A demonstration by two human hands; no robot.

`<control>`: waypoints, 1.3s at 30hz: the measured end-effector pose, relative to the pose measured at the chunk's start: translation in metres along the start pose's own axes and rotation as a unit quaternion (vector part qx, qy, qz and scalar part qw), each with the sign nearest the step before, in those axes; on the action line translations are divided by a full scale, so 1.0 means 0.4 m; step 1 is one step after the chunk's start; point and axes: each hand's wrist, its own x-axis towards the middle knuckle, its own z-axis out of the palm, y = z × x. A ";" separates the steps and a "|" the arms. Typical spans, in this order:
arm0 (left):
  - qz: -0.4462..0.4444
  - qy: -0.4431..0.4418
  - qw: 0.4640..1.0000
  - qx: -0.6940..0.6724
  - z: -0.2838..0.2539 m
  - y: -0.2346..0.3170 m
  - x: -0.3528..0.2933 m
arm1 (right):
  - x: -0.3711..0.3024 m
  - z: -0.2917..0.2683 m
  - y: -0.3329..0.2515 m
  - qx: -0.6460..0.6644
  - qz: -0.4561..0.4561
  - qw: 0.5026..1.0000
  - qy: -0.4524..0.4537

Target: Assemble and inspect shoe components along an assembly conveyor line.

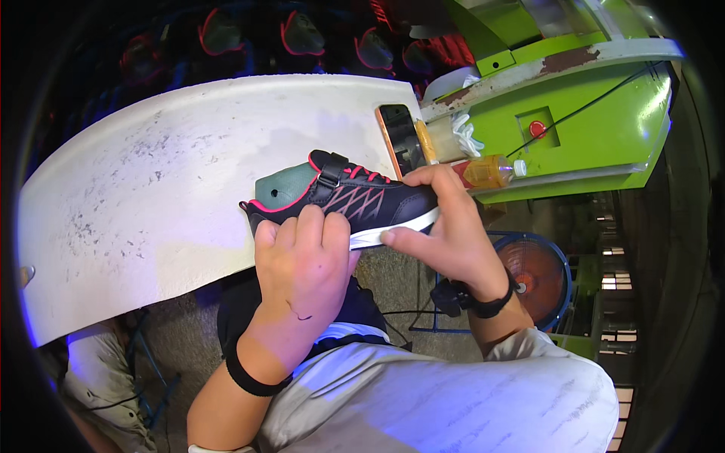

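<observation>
A black sneaker (370,202) with pink laces, a strap and a white sole lies on its side across my hands, toe to the right. A green shoe last (285,186) with a small dark hole fills its opening. My left hand (306,249) is closed on the heel half, knuckles up, its fingertips hidden from view. Around the toe, my right hand (449,226) grips with the thumb on the white sole and the fingers over the toe's upper side.
Beneath the shoe stretches a worn white board (151,189). At its right end are a phone (402,140), a bottle of amber liquid (491,172) and a green machine with a red button (537,129). More shoes (302,34) stand in the dark behind; a fan (529,279) is lower right.
</observation>
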 end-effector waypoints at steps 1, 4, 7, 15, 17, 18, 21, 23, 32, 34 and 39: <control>-0.006 0.003 1.000 0.003 0.006 0.002 0.001 | 0.000 0.014 0.000 0.010 0.009 1.000 0.018; -0.008 0.002 1.000 0.006 0.017 0.005 0.002 | 0.001 0.048 0.008 0.000 0.021 0.998 0.067; 0.001 0.008 1.000 0.001 0.004 0.001 0.002 | 0.010 0.038 0.015 0.003 -0.005 0.998 0.062; 0.057 0.090 0.994 -0.020 -0.160 -0.015 -0.041 | 0.059 -0.043 -0.135 0.722 -0.167 0.670 -0.035; 0.090 0.126 0.983 -0.097 -0.217 -0.002 -0.066 | 0.049 -0.009 -0.208 0.763 -0.166 0.614 -0.114; 0.100 0.143 0.973 -0.149 -0.244 0.003 -0.078 | 0.038 0.017 -0.246 0.771 -0.164 0.599 -0.140; -0.087 0.145 0.941 -0.291 -0.339 0.018 -0.124 | 0.043 0.103 -0.267 0.525 -0.378 0.762 -0.017; -0.150 0.163 0.930 -0.292 -0.364 0.031 -0.161 | 0.025 0.146 -0.237 0.489 -0.351 0.797 -0.058; -0.172 0.082 0.943 -0.272 -0.353 0.075 -0.190 | -0.069 0.228 -0.187 0.459 -0.283 0.840 0.056; -0.167 0.068 0.947 -0.265 -0.351 0.089 -0.179 | -0.082 0.215 -0.198 0.445 -0.292 0.843 0.072; -0.174 0.060 0.949 -0.256 -0.350 0.098 -0.168 | -0.066 0.191 -0.197 0.450 -0.342 0.814 0.132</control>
